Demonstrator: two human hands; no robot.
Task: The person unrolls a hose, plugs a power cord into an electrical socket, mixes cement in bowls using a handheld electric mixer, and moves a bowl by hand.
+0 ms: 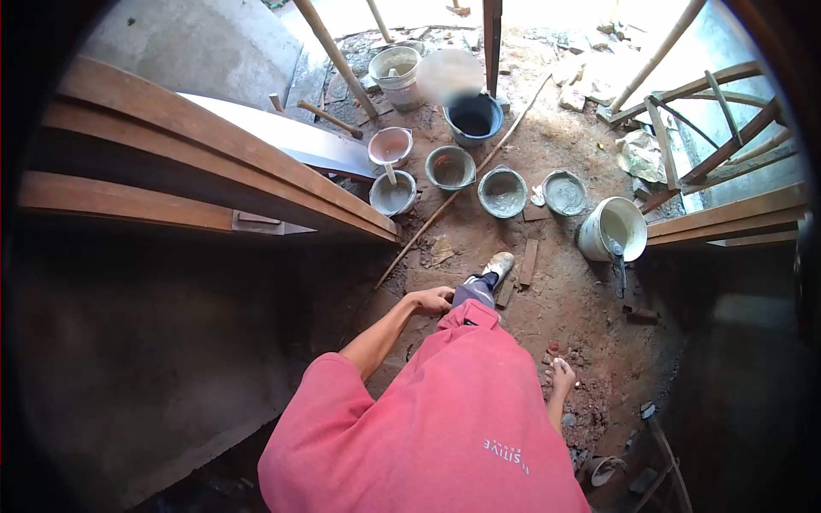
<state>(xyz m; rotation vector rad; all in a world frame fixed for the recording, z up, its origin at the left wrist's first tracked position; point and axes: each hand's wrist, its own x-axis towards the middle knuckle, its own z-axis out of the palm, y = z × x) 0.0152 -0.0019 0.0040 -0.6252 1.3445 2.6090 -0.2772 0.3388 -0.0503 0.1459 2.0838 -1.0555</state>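
My left hand (432,299) hangs beside my grey trouser leg (475,291), its fingers loosely bent and their tips partly hidden. Low on my other side, my right hand (560,376) hangs over the dirt floor with slightly curled fingers; I see nothing in it. One foot in a pale, muddy shoe (499,265) is forward. Ahead stand several buckets of grey wet mix, among them one bucket (503,192) in the middle, another bucket (564,193) to its right, and a third bucket (451,168) to its left.
A large white bucket (612,231) with a dark handle over its rim stands right. A long stick (445,205) crosses the ground. Wooden frames (214,154) flank the opening. Wood pieces (528,262) lie near my foot. A blurred patch covers part of a blue tub (473,120).
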